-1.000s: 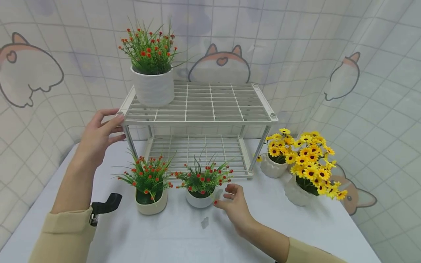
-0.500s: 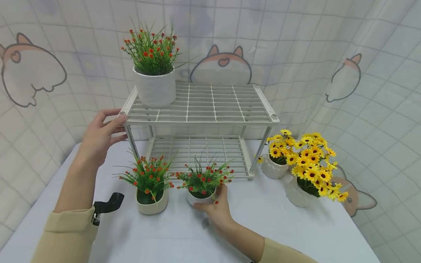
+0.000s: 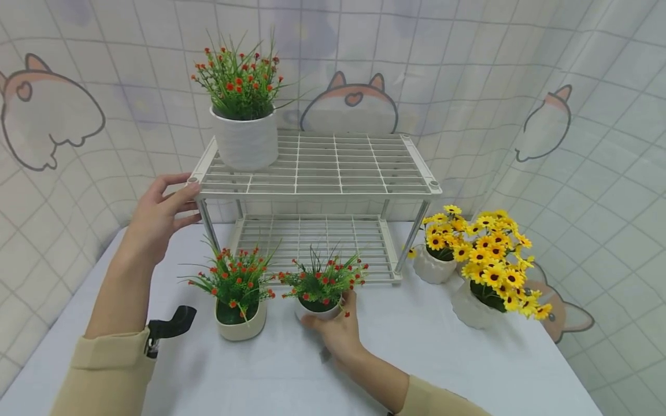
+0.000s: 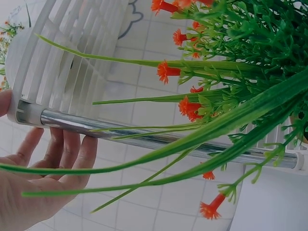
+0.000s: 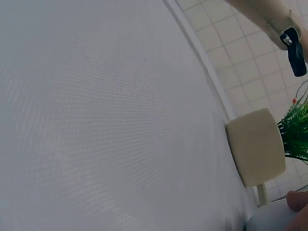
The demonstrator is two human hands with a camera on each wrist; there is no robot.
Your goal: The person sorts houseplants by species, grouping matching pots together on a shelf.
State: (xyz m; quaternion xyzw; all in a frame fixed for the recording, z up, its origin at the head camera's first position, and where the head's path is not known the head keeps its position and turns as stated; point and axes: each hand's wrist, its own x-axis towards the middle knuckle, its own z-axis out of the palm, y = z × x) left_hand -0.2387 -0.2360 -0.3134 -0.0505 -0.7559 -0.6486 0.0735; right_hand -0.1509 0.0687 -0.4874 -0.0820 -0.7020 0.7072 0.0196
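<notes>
My left hand holds the near left corner of a white two-tier wire shelf rack, thumb at the top corner. In the left wrist view its fingers lie against the metal post. My right hand grips a small white flowerpot with red flowers, thumb in front and fingers round its right side. That pot stands in front of the rack's lower tier; in the right wrist view only part of it shows. Left of it stands a beige pot with red flowers.
A larger white pot of red flowers stands on the rack's top tier, at the left. Two white pots of yellow flowers stand right of the rack on the white-covered table. A tiled-pattern curtain hangs behind.
My right hand has moved left from beside the small white flowerpot and taken hold of it. The pot's plant has shifted slightly. My left hand has stayed at the rack's corner.
</notes>
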